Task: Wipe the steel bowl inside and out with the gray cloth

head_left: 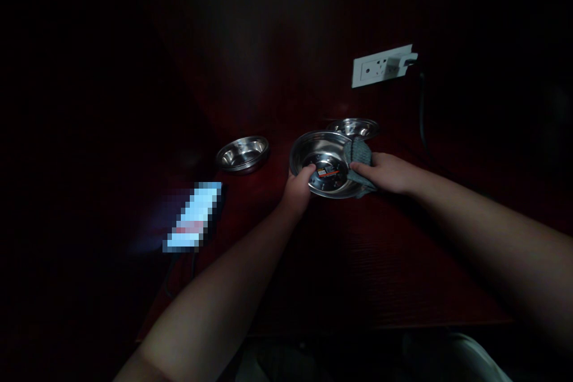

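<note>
A shiny metal bowl (320, 146) with an orange and black label (328, 172) on its inner bottom is held up, tilted toward me. My left hand (299, 188) grips its left rim, thumb over the inside. On the right side, my right hand (387, 172) pinches a grey-green cloth (359, 155) folded over the bowl's rim. Behind the held bowl, a second metal bowl (358, 126) is partly hidden. Further left sits what looks like a small stack of metal bowls (243, 155).
A lit phone-like screen (194, 218), blurred out, stands at left with thin cables below it. At the back right is a white wall socket (380, 67) with a plug and a dark cord (421, 107). The dark red table (358, 274) ends at its front edge near me.
</note>
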Demonstrator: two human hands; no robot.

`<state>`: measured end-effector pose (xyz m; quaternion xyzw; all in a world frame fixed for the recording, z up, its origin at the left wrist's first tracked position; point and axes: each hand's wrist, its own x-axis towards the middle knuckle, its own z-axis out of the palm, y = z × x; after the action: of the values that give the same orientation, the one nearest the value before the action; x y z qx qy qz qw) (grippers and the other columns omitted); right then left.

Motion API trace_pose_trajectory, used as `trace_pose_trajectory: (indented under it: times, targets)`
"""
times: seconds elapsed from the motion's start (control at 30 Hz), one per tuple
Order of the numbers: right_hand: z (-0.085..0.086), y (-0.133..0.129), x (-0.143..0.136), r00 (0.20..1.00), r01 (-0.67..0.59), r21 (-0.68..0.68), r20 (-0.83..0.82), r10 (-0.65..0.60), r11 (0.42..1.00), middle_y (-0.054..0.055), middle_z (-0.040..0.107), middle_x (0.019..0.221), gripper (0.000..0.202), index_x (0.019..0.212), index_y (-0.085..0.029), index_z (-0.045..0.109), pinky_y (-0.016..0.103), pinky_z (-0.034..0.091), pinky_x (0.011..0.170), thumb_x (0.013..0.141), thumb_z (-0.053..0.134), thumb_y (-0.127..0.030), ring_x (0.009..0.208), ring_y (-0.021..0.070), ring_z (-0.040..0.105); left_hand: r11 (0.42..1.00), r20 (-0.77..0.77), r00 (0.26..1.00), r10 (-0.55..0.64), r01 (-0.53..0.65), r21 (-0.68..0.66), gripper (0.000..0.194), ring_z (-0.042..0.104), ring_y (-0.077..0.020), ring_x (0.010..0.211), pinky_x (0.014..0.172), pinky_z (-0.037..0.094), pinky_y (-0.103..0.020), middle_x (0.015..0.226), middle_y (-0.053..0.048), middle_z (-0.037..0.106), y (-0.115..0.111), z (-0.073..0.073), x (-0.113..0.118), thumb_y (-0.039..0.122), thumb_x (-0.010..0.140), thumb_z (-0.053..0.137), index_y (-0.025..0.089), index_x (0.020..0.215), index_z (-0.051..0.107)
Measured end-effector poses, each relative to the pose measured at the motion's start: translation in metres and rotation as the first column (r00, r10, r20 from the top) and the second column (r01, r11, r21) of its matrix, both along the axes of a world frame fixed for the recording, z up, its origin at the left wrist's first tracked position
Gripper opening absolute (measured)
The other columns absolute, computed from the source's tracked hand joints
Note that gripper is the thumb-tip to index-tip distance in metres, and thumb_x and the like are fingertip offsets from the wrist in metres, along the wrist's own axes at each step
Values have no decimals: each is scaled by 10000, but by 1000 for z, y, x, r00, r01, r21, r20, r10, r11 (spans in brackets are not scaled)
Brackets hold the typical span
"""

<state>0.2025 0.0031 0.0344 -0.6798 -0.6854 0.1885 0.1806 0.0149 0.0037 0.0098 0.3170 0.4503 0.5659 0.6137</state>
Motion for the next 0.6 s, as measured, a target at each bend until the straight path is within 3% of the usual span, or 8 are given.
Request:
trace_pose_trajectory:
  times: [0.6]
  targets:
    - [2,-2,-1,999,0,-3,32,0,1000,140,705,970,518,1049,-135,666,346,518,744,862,409,-545,847,250,668,1000,-34,999,2,-2,1,484,660,-194,720,657,530,-315,879,-84,688,-1,-1,-1,260,716,646,169,1182,553]
